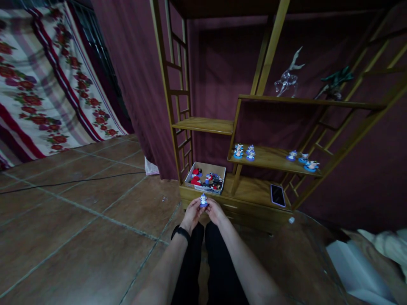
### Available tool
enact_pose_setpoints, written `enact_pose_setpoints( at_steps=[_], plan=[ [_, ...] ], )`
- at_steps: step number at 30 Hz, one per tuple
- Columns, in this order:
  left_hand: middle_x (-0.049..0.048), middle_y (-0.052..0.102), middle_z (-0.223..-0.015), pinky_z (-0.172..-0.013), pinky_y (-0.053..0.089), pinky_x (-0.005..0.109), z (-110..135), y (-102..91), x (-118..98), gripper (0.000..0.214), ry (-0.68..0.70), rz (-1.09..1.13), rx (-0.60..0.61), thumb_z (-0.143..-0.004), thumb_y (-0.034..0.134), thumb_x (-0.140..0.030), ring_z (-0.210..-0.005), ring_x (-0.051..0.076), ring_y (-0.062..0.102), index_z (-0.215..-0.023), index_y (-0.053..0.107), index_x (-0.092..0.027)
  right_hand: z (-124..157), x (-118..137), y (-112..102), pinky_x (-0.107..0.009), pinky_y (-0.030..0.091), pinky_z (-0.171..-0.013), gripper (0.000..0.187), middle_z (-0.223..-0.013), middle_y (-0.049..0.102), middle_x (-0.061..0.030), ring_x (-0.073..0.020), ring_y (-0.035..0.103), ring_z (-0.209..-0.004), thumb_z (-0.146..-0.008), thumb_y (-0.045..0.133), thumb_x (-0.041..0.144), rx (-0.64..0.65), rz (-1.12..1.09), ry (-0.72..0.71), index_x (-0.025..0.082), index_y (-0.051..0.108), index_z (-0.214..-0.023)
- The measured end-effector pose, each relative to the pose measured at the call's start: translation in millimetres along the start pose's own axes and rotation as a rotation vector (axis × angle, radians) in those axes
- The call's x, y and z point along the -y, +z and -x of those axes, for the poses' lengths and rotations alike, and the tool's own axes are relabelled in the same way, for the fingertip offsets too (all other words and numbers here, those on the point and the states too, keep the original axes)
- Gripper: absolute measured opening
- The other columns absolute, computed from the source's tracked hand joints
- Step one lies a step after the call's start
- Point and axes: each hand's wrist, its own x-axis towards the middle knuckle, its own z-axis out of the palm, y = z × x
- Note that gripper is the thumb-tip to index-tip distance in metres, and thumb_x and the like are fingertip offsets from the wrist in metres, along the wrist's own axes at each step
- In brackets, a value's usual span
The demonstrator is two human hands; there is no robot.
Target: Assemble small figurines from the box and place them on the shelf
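Observation:
A small purple-and-white figurine (203,201) stands upright between my two hands, in front of the shelf's base. My left hand (193,212) grips it from the left, fingers closed at its side. From the right, my right hand (215,210) holds it as well, its fingers bent round the base. Just beyond my hands, an open cardboard box (196,167) sits on the lowest board with several red, black and blue figurines (208,178) jumbled inside. Similar figurines (250,153) stand in a group at the left of the middle shelf (270,157), and several more (304,158) stand at its right end.
A phone or tablet (277,195) lies on the lowest board at right. Higher up are a clear deer ornament (288,78) and a dark green ornament (335,82). The wooden frame's uprights (170,84) flank the shelves. A cable (79,181) crosses the tiled floor; a white box (358,271) lies lower right.

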Motion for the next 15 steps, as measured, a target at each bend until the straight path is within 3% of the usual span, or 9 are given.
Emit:
enact_pose_setpoints(
  at_steps=[15],
  plan=[
    [0.0023, 0.063, -0.070, -0.053, 0.049, 0.018, -25.8, -4.5, 20.5, 0.010, -0.039, 0.134, 0.054, -0.075, 0.061, -0.022, -0.055, 0.008, 0.060, -0.082, 0.057, -0.015, -21.4, -2.2, -10.6, -0.021, 0.040, -0.054, 0.028, -0.070, 0.066, 0.0009, -0.0108, 0.056, -0.059, -0.059, 0.072, 0.037, 0.011, 0.033, -0.024, 0.019, 0.063, -0.078]
  ],
)
